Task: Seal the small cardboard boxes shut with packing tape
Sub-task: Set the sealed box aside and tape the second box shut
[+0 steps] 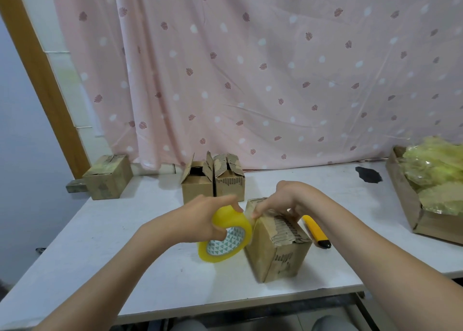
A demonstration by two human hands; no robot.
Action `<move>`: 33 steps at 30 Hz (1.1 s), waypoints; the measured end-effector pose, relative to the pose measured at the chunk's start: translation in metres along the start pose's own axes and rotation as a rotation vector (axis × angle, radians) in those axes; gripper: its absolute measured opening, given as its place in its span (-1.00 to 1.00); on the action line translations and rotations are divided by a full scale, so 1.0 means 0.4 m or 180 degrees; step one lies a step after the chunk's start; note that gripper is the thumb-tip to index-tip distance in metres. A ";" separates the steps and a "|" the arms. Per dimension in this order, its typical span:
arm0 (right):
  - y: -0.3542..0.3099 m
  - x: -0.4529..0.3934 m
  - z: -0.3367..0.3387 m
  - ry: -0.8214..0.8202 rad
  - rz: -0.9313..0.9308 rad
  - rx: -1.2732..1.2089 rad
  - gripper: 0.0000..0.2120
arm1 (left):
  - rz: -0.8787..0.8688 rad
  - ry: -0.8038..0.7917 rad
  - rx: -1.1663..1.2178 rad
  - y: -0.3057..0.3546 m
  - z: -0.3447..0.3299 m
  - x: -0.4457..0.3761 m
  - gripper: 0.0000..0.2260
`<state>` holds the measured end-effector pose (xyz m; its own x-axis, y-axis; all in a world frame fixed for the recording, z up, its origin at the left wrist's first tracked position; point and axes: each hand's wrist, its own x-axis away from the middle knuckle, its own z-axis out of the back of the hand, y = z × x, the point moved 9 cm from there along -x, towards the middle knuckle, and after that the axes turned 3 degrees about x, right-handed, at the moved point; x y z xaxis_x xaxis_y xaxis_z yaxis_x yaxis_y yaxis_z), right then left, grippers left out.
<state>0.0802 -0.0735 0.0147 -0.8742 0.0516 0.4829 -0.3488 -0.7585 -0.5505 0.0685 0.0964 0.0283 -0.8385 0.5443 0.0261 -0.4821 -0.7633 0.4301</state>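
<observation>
Cardboard box (275, 245), flaps closed, under right hand (283, 200) pinching the tape end; left hand (208, 215) grips yellow tape roll (225, 235). Behind, two open boxes (213, 180); at right, a carton (411, 205) holds crumpled yellowish film (436, 175).

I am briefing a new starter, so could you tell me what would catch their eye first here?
The yellow tape roll at the centre, gripped by the left hand beside a closed cardboard box that the right hand pinches at its top edge. Behind stand two open boxes; a yellow utility knife lies right.
</observation>
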 end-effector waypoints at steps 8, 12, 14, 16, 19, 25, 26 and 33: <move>0.043 -0.016 0.009 -0.0046 -0.0013 -0.0588 -0.46 | 0.0126 -0.0322 -0.0342 -0.029 0.017 0.028 -0.40; 0.060 -0.020 0.001 -0.0152 -0.0027 -0.0945 -0.53 | 0.0110 -0.0439 -0.0511 -0.024 0.016 0.031 -0.30; 0.073 -0.027 0.000 -0.0187 -0.0035 -0.1037 -0.51 | 0.0160 -0.0503 -0.0617 -0.031 0.013 0.034 -0.26; 0.083 -0.032 -0.005 -0.0263 -0.0044 -0.1095 -0.47 | 0.0136 -0.0532 -0.0628 -0.030 0.008 0.032 -0.24; 0.093 -0.042 -0.011 -0.0373 -0.0037 -0.1193 -0.45 | 0.0123 -0.0638 -0.0728 -0.024 -0.016 0.019 -0.24; 0.118 -0.052 -0.006 -0.0429 -0.0091 -0.1206 -0.43 | 0.0083 -0.0742 -0.1024 -0.004 -0.039 -0.019 -0.23; 0.120 -0.051 0.001 -0.0370 -0.0099 -0.1141 -0.38 | 0.0064 -0.0738 -0.1086 0.002 -0.037 -0.024 -0.23; 0.067 -0.029 0.063 0.0247 0.0190 -0.0278 -0.52 | -0.0017 -0.0620 -0.1310 0.043 -0.033 -0.042 -0.28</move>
<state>0.0895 -0.1108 0.0118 -0.9166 0.0609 0.3952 -0.3206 -0.7025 -0.6354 0.0710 0.0696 0.0233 -0.7912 0.5739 0.2110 -0.5802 -0.8136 0.0373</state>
